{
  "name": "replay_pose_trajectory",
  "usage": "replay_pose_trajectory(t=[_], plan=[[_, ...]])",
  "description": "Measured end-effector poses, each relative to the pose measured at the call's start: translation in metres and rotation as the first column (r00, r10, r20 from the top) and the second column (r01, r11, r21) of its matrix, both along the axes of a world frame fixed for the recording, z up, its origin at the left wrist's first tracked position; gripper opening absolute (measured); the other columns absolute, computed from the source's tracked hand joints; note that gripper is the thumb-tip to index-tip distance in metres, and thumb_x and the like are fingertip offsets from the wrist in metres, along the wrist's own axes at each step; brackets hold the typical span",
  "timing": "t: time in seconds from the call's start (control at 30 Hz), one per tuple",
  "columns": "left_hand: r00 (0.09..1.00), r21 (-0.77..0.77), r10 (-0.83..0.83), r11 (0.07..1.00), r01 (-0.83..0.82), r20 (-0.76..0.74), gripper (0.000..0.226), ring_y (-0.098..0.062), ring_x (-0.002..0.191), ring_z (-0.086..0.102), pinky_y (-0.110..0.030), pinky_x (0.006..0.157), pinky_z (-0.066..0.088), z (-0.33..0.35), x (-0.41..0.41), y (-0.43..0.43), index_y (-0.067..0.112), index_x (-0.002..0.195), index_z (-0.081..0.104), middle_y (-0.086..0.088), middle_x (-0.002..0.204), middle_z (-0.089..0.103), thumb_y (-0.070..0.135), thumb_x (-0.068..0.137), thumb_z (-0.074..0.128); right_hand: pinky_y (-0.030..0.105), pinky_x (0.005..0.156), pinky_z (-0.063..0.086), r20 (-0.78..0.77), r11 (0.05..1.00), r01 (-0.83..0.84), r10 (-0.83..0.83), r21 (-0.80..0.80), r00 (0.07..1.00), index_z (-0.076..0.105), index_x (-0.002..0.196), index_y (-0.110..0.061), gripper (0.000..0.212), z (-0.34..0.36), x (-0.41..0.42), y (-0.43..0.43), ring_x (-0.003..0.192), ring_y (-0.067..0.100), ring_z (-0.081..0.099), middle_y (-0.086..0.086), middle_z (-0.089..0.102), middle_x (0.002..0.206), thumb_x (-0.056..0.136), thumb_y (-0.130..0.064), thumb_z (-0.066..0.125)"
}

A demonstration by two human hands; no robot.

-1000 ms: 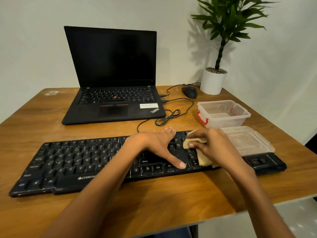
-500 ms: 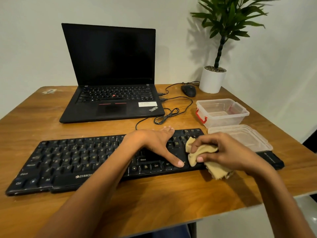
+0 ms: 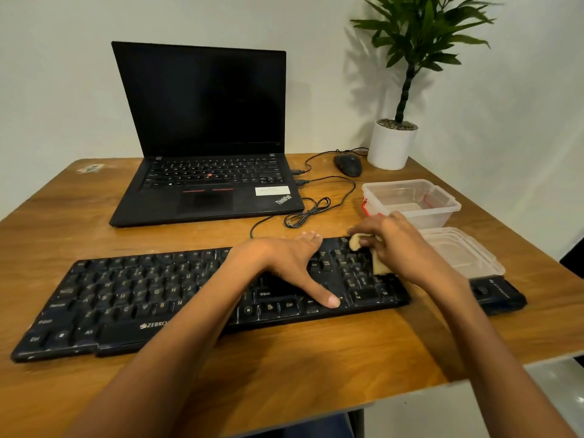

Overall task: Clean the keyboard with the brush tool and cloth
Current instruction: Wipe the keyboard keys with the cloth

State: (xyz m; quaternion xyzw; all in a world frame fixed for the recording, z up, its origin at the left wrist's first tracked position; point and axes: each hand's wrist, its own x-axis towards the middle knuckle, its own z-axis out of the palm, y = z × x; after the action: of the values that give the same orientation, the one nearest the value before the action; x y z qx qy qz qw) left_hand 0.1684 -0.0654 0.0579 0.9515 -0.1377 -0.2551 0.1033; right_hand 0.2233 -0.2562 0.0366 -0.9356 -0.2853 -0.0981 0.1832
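Observation:
A black keyboard (image 3: 132,298) lies across the near part of the wooden table. My left hand (image 3: 284,263) rests flat on its right-middle section, fingers spread and thumb on the arrow keys. My right hand (image 3: 398,245) grips a crumpled beige cloth (image 3: 358,241) and presses it on the far right corner of the number pad. A black brush tool (image 3: 496,294) lies on the table just right of the keyboard, partly hidden behind my right wrist.
An open black laptop (image 3: 205,184) stands behind the keyboard, with coiled cables (image 3: 309,213) to its right. A clear plastic box (image 3: 410,200) and its lid (image 3: 464,251) sit at the right. A mouse (image 3: 347,164) and a potted plant (image 3: 392,143) stand at the back right.
My right hand has moved the cloth from the near right edge of the keyboard back up to the far corner of the number pad. My left hand has stayed in place.

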Motion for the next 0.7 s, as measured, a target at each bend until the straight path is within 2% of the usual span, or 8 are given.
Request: replay_pose_trajectory(t=[0.1, 0.17, 0.27, 0.33, 0.4, 0.5, 0.6, 0.7], plan=[[1.000, -0.003, 0.009, 1.000, -0.009, 0.003, 0.115, -0.012, 0.142, -0.010, -0.035, 0.118, 0.001, 0.000, -0.002, -0.001, 0.015, 0.146, -0.014, 0.002, 0.154, -0.017, 0.063, 0.073, 0.061, 0.034, 0.095, 0.038, 0.035, 0.995, -0.076, 0.078, -0.067, 0.996, 0.058, 0.121, -0.025, 0.040, -0.008, -0.006, 0.026, 0.109, 0.017, 0.045, -0.005, 0.059, 0.123, 0.087, -0.004, 0.055], [1.000, -0.004, 0.004, 1.000, -0.003, 0.008, 0.114, -0.012, 0.142, -0.011, -0.036, 0.118, 0.001, 0.000, -0.002, 0.001, 0.015, 0.146, -0.014, 0.002, 0.154, -0.017, 0.063, 0.073, 0.060, 0.035, 0.100, 0.037, 0.006, 0.997, -0.045, 0.046, -0.056, 0.999, 0.058, 0.121, -0.026, 0.044, -0.012, -0.005, 0.019, 0.117, 0.019, 0.044, -0.005, 0.058, 0.126, 0.086, 0.001, 0.053], [1.000, -0.005, -0.007, 1.000, 0.007, 0.012, 0.114, -0.012, 0.142, -0.011, -0.037, 0.118, 0.000, 0.000, -0.002, 0.002, 0.015, 0.146, -0.014, 0.002, 0.154, -0.018, 0.062, 0.073, 0.060, 0.023, 0.088, 0.036, -0.022, 0.998, 0.050, -0.049, 0.040, 0.999, 0.062, 0.116, -0.026, 0.043, -0.008, 0.003, -0.009, 0.108, 0.015, 0.046, -0.004, 0.062, 0.121, 0.085, 0.003, 0.054], [1.000, -0.003, -0.006, 1.000, 0.006, 0.012, 0.114, -0.012, 0.142, -0.011, -0.036, 0.118, -0.001, -0.001, -0.001, 0.001, 0.015, 0.146, -0.014, 0.002, 0.154, -0.018, 0.062, 0.074, 0.060, 0.024, 0.084, 0.037, -0.018, 0.999, 0.042, -0.042, 0.027, 0.999, 0.064, 0.115, -0.026, 0.037, -0.007, 0.006, -0.010, 0.104, 0.015, 0.048, -0.003, 0.064, 0.117, 0.086, -0.003, 0.056], [1.000, -0.006, 0.000, 1.000, 0.000, 0.007, 0.114, -0.012, 0.142, -0.011, -0.036, 0.117, -0.001, 0.000, -0.001, 0.001, 0.015, 0.146, -0.014, 0.002, 0.154, -0.018, 0.062, 0.074, 0.060, 0.029, 0.088, 0.040, -0.032, 1.000, -0.005, 0.005, 0.022, 0.999, 0.064, 0.114, -0.026, 0.033, -0.007, 0.007, -0.004, 0.107, 0.018, 0.050, -0.002, 0.064, 0.117, 0.087, -0.008, 0.058], [1.000, -0.018, 0.005, 1.000, -0.005, 0.009, 0.114, -0.012, 0.142, -0.012, -0.036, 0.117, -0.002, -0.002, -0.002, 0.001, 0.015, 0.146, -0.014, 0.002, 0.154, -0.019, 0.062, 0.074, 0.060, 0.024, 0.093, 0.036, -0.155, 0.990, -0.070, 0.088, 0.119, 0.984, 0.063, 0.113, -0.031, 0.034, -0.002, -0.002, -0.011, 0.112, 0.009, 0.051, -0.007, 0.062, 0.120, 0.087, -0.010, 0.059], [1.000, -0.018, 0.002, 1.000, -0.002, 0.019, 0.114, -0.011, 0.142, -0.012, -0.036, 0.117, -0.004, -0.004, -0.002, 0.001, 0.015, 0.146, -0.013, 0.002, 0.154, -0.018, 0.063, 0.073, 0.060, 0.019, 0.094, 0.038, -0.306, 0.968, -0.156, 0.212, 0.198, 0.928, 0.061, 0.106, -0.043, 0.034, 0.008, -0.021, -0.036, 0.111, -0.004, 0.051, -0.019, 0.060, 0.118, 0.085, -0.015, 0.060], [1.000, -0.021, 0.014, 1.000, -0.013, 0.021, 0.116, -0.012, 0.142, -0.011, -0.036, 0.118, -0.002, -0.002, -0.001, 0.001, 0.015, 0.146, -0.013, 0.001, 0.155, -0.017, 0.064, 0.071, 0.061, 0.008, 0.088, 0.037, -0.404, 0.961, -0.178, 0.252, 0.214, 0.879, 0.062, 0.103, -0.045, 0.035, 0.019, -0.033, -0.047, 0.106, -0.012, 0.050, -0.029, 0.058, 0.112, 0.084, -0.016, 0.061]])
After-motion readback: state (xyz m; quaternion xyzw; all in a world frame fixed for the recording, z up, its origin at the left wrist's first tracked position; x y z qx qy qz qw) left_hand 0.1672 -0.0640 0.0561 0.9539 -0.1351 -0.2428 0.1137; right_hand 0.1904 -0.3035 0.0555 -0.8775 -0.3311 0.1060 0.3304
